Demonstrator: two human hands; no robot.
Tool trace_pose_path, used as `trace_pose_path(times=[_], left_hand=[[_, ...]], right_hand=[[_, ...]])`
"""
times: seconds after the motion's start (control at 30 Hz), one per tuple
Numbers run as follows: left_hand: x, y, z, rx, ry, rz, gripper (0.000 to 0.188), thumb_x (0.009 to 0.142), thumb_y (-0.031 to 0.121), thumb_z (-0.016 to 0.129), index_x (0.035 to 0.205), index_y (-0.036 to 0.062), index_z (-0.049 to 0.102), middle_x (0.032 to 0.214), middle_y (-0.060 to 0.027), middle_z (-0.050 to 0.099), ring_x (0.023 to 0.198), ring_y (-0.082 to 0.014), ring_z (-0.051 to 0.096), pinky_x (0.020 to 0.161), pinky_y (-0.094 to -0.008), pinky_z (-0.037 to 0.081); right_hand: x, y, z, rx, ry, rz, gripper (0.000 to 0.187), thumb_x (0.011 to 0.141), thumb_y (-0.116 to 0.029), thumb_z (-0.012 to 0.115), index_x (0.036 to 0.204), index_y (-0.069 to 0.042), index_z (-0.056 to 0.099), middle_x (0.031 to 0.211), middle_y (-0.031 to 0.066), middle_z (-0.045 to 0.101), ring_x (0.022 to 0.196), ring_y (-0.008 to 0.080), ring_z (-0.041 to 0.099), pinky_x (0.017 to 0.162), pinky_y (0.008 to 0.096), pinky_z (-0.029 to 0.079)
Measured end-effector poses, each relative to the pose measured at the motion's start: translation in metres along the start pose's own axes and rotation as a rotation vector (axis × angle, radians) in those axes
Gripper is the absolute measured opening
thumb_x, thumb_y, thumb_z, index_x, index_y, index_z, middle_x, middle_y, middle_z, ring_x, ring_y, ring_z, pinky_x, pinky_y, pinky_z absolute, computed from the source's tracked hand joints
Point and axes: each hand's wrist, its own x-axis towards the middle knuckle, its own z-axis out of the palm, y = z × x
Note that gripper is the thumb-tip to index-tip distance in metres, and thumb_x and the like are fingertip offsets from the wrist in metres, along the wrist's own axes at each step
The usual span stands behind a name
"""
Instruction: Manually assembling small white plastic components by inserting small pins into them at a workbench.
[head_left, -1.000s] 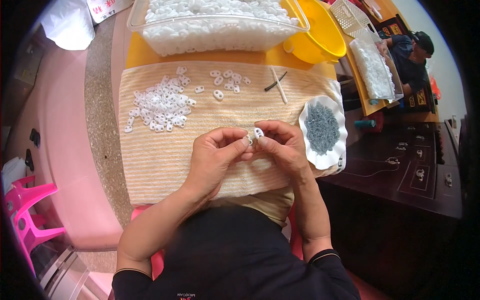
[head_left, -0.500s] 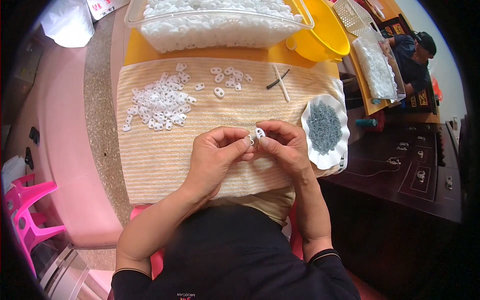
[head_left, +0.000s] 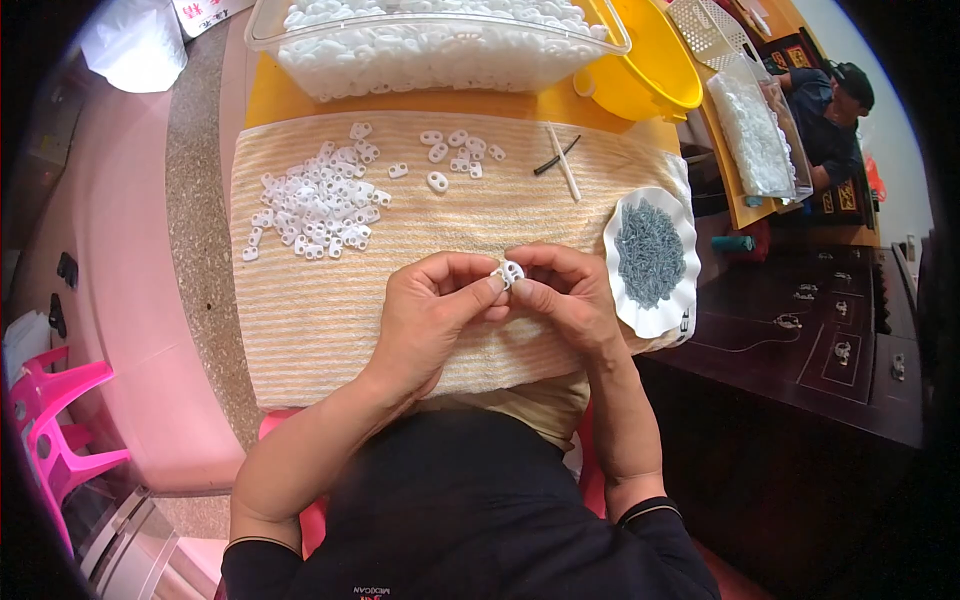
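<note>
My left hand [head_left: 436, 305] and my right hand [head_left: 570, 300] meet over the near middle of the striped cloth, both pinched closed. Between the right fingertips is an oval white plastic cord lock piece [head_left: 513, 271] with two holes. A smaller white piece, mostly covered by my left fingertips, touches its left side. Whether a spring sits between the two pieces I cannot tell. A heap of white two-hole pieces [head_left: 318, 205] lies on the cloth, left of centre. Several loose oval and squarish pieces [head_left: 437, 182] are further right. Beside my right hand, a white wavy-rimmed dish [head_left: 645, 326] holds small grey springs [head_left: 650, 255].
A clear tub [head_left: 440, 62] full of white pieces stands at the far edge, beside a yellow basin [head_left: 655, 75]. One white stick [head_left: 563, 160] crosses a black one on the striped cloth [head_left: 330, 330]. A co-worker [head_left: 835, 110] sits at far right, near another filled tub [head_left: 750, 135].
My right fingers have brought the oval piece left, against the smaller piece in my left fingers, and its face has turned. The heap, loose pieces and dish stay put.
</note>
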Motion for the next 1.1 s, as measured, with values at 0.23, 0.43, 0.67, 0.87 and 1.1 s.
trace_pose_path(times=[0.23,0.43,0.67,0.87,1.1], left_hand=[[-0.0004,0.0001,0.0007,-0.018,0.002,-0.004,0.018,0.086,0.004,0.065,0.102,-0.0031,0.063,0.092,-0.0100,0.067,0.075,-0.0121,0.064,0.071,-0.0240,0.056],[-0.0005,-0.0008,0.0007,-0.032,0.000,-0.018,0.019,0.086,0.006,0.067,0.102,-0.0026,0.063,0.090,-0.0088,0.067,0.075,-0.0114,0.064,0.071,-0.0233,0.055],[-0.0011,-0.0021,0.0008,-0.040,0.012,-0.037,0.018,0.086,0.005,0.066,0.103,-0.0025,0.064,0.090,-0.0088,0.067,0.075,-0.0116,0.064,0.071,-0.0230,0.055],[-0.0012,-0.0035,0.0009,-0.055,0.008,-0.046,0.018,0.087,0.005,0.066,0.103,-0.0026,0.064,0.091,-0.0095,0.067,0.075,-0.0124,0.065,0.070,-0.0228,0.056],[-0.0014,-0.0031,0.0010,-0.064,0.014,-0.061,0.016,0.086,0.005,0.066,0.101,-0.0023,0.064,0.090,-0.0092,0.067,0.074,-0.0122,0.065,0.070,-0.0235,0.056]], right_hand=[[-0.0005,-0.0006,0.0013,0.018,0.000,0.010,0.030,0.087,-0.002,0.064,0.116,0.003,0.059,0.099,0.0079,0.066,0.089,0.0130,0.063,0.080,0.0249,0.051],[-0.0007,-0.0011,0.0024,0.016,0.010,0.011,0.029,0.087,-0.002,0.065,0.114,0.004,0.060,0.098,0.0078,0.067,0.088,0.0128,0.063,0.080,0.0246,0.051],[-0.0010,0.0014,0.0009,0.024,0.009,0.002,0.029,0.086,-0.001,0.065,0.114,0.003,0.060,0.099,0.0081,0.067,0.088,0.0131,0.064,0.080,0.0248,0.052],[-0.0023,0.0029,0.0008,0.029,0.008,0.011,0.030,0.085,-0.002,0.067,0.114,0.003,0.060,0.100,0.0085,0.067,0.090,0.0136,0.064,0.080,0.0258,0.052],[-0.0029,0.0029,0.0003,0.044,0.000,0.002,0.030,0.085,-0.001,0.067,0.114,0.003,0.061,0.101,0.0091,0.067,0.091,0.0140,0.064,0.081,0.0265,0.052]])
